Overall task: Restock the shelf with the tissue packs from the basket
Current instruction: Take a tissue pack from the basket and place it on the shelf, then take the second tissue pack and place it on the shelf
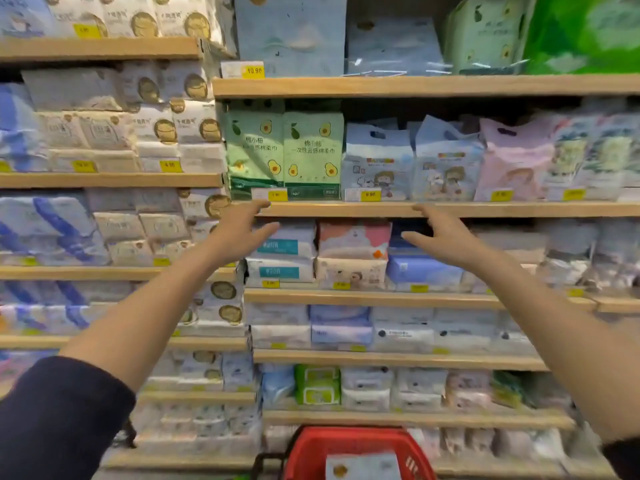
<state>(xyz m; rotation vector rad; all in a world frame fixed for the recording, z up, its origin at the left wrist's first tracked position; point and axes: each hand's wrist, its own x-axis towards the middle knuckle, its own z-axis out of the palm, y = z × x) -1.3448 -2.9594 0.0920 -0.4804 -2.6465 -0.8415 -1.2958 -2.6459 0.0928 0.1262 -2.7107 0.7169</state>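
Both my arms reach forward at the wooden shelf. My left hand is spread with straight fingers and holds nothing, in front of the white-and-teal tissue packs. My right hand is also spread and holds nothing, in front of the dark blue packs. Between the hands lie pink and cream packs. A red basket stands at the bottom centre. A white tissue pack lies in it.
Shelves packed with tissue packs fill the whole view. Green avocado-print packs and blue cartoon packs stand on the shelf above the hands. Yellow price tags hang along the shelf edges. Another shelving bay sits to the left.
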